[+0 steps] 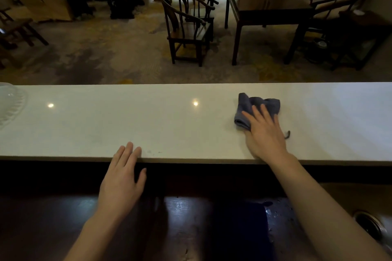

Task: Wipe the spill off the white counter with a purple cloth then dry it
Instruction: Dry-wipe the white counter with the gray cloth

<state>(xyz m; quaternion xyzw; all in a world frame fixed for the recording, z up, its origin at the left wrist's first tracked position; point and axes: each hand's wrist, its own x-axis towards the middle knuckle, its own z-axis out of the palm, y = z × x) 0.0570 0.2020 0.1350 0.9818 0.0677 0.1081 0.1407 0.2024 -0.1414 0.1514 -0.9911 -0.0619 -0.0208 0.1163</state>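
A long white counter (pixel 148 121) runs across the view. On its right part lies a crumpled purple cloth (pixel 248 105). My right hand (pixel 265 133) lies flat on the cloth's near side, fingers spread, pressing it onto the counter. My left hand (pixel 123 178) is open and holds nothing; its fingertips rest on the counter's front edge left of centre. A few faint specks show on the counter near the front edge, right of my left fingertips. I cannot make out a clear spill.
A ribbed clear glass dish (pixel 9 104) sits at the counter's far left. Below the counter lie a dark lower worktop (pixel 191 229) and a sink drain (pixel 370 223) at the lower right. Beyond the counter stand dark wooden chairs (pixel 186 27) and a table (pixel 265 10).
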